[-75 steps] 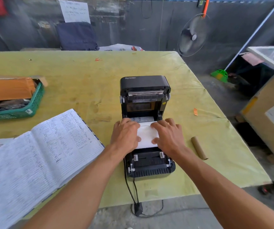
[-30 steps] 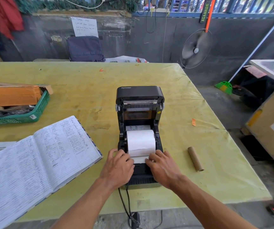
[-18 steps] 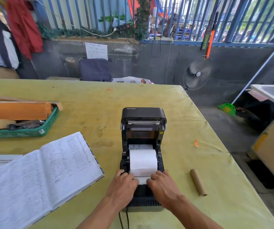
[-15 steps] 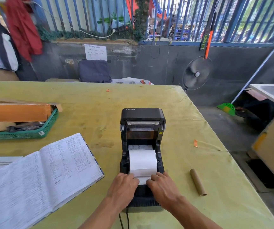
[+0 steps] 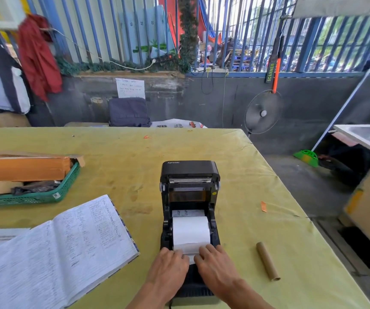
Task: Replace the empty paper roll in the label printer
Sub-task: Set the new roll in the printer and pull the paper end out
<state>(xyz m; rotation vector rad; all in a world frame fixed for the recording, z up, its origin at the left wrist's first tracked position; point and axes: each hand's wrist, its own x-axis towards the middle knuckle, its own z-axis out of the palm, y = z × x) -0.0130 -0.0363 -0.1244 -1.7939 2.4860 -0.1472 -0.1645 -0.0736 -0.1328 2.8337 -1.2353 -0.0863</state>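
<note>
Sitting lid-up on a yellow-green table (image 5: 235, 152): black Xprinter label printer (image 5: 189, 172), white paper roll (image 5: 190, 230) seated in its open bay. Left hand (image 5: 168, 266) and right hand (image 5: 215, 264), fingers bent, laid on the roll's loose end at the printer's front; pinching or merely pressing, cannot tell. Empty cardboard core (image 5: 267, 260) lying right of printer, apart. Open ledger (image 5: 57, 246) at left

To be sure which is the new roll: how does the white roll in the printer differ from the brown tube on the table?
The white roll is thick with paper; the brown tube is thin and bare. The white roll sits crosswise inside the open printer; the brown tube lies loose on the table. Both are cylinders.
</note>
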